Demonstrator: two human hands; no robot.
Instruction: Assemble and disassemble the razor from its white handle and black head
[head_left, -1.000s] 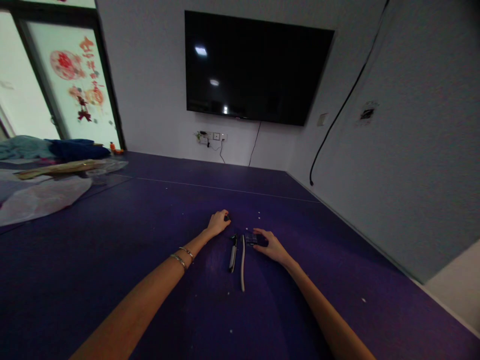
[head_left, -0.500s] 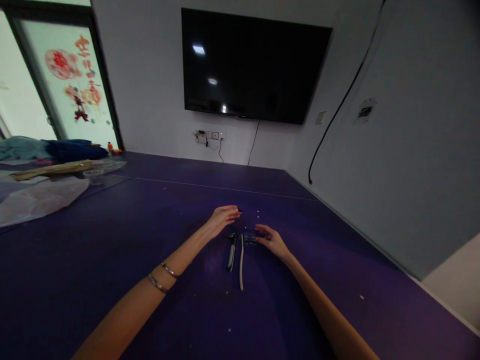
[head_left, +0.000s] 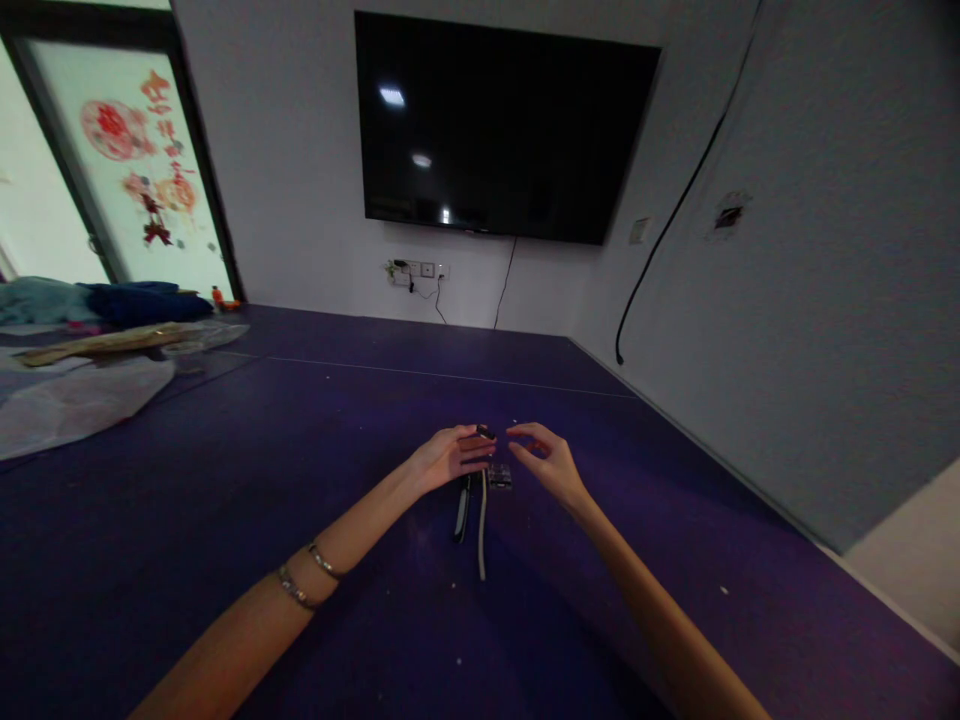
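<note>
My left hand (head_left: 451, 457) pinches a small black piece (head_left: 486, 432) at its fingertips, the other fingers stretched out beneath it. Its exact kind is too small to make out. Just to the right hovers my right hand (head_left: 546, 457), thumb and index finger apart, with nothing visible between them. Below the hands a pale, slightly curved strip (head_left: 482, 530) lies on the purple surface. Beside it on the left is a dark and grey hand tool (head_left: 461, 512), its upper end partly hidden by my left hand. A small clear pack with dark parts (head_left: 500, 477) lies under my right hand.
The purple surface (head_left: 337, 560) reaches to the wall, with tiny white scraps on it. At the far left lie clear plastic sheeting (head_left: 90, 395) and dark blue cloth (head_left: 146, 302). A black cable (head_left: 667, 235) hangs down the right wall; a television (head_left: 502, 130) hangs ahead.
My left hand has turned its palm up and shifted slightly right with the black piece. My right hand has lifted away from the clear pack towards the left fingertips.
</note>
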